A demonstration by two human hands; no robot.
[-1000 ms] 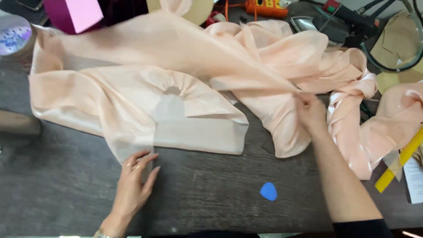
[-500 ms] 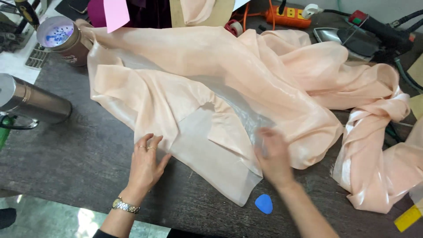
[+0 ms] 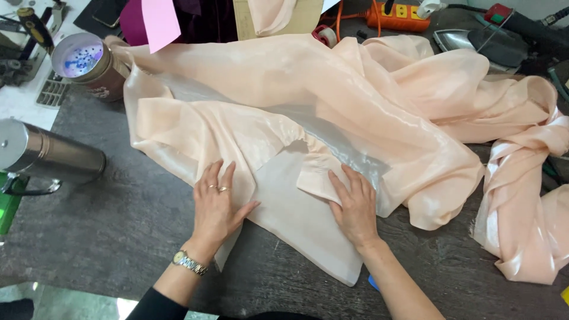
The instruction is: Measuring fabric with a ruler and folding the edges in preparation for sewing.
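Head view: since half a second ago both hands are sitting closer together on the near flap of the peach fabric (image 3: 308, 112), and the view is showing a little more of the desk's left side. The left hand (image 3: 216, 204) is lying flat, fingers spread open, palm down on the fabric's near left fold, gripping nothing. The right hand (image 3: 355, 204) is now pressing flat on a small folded corner just beside the sheer pale panel (image 3: 296, 213), fingers together and extended, not closed around anything; earlier it was sitting a bit lower on the panel. The blue chalk piece (image 3: 373, 282) is now mostly hiding under the right forearm, only a sliver showing.

The fabric is spreading over the middle and far part of the dark desk (image 3: 118, 225), with its sheer corner pointing toward the near edge and a twisted length trailing down the right side. Bare desk is lying open to the left and near-left of the hands. A steel flask (image 3: 47, 157) is lying on its side at the left edge, a round tin (image 3: 89, 62) touching the fabric's far left corner, an iron (image 3: 474, 44) beyond the far right.
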